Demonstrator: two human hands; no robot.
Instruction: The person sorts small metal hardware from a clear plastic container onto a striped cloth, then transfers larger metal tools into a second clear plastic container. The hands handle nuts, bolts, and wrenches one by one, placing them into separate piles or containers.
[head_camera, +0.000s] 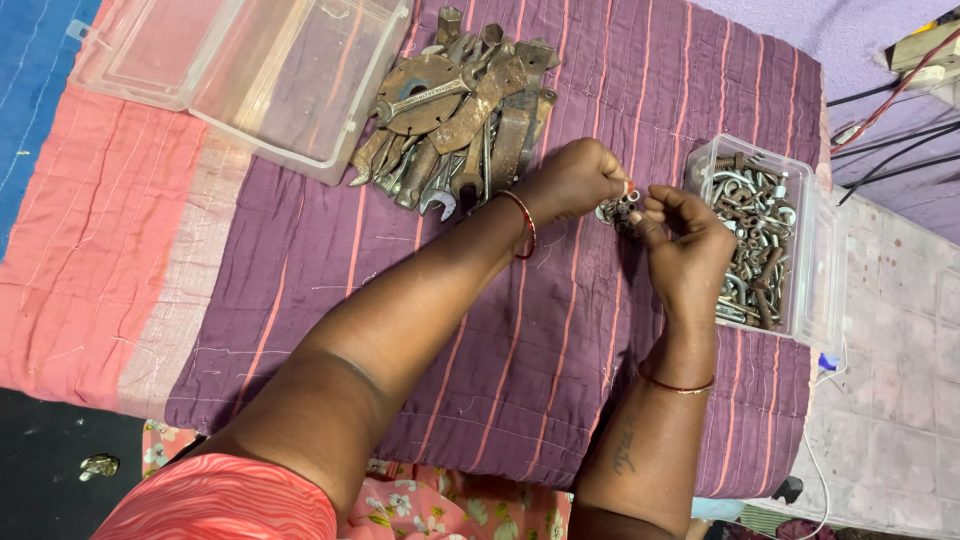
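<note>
A big clear empty box (250, 70) lay open on the striped purple cloth (520, 360), far left of the small nuts. Next to it, a pile of rusty spanners (460, 110) sat just left of the nuts. The left hand (580, 180) pinched a small nut (631, 191) with its fingertips. The right hand (685, 240) pinched at the little heap of nuts (615, 212) too. Right of them stood a clear tub of bolts and hooks (760, 230).
</note>
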